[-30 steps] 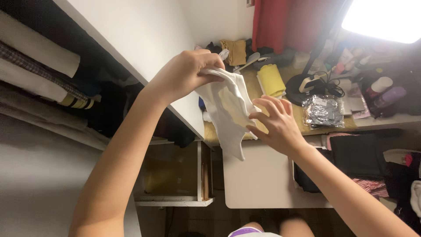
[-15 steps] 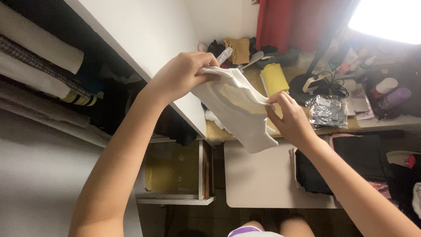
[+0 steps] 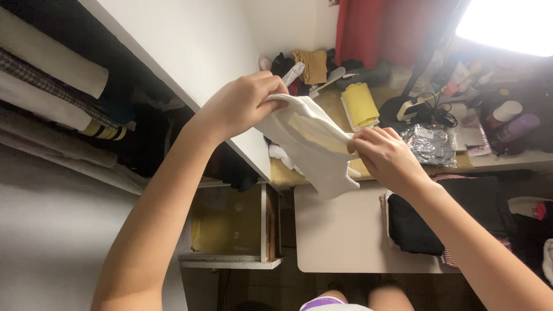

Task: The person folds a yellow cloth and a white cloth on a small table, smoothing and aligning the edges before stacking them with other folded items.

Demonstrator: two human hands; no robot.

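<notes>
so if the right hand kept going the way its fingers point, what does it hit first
The right hand already grips the white garment. Its fingers point up-left, so beyond the cloth it would probably meet the left hand, though depth is unclear.

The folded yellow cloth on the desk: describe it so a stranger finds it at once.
Start at the red curtain at the top. Just below it, on the cluttered desk, lies the folded yellow cloth, left of the black lamp base. It is the only bright yellow piece there.
</notes>
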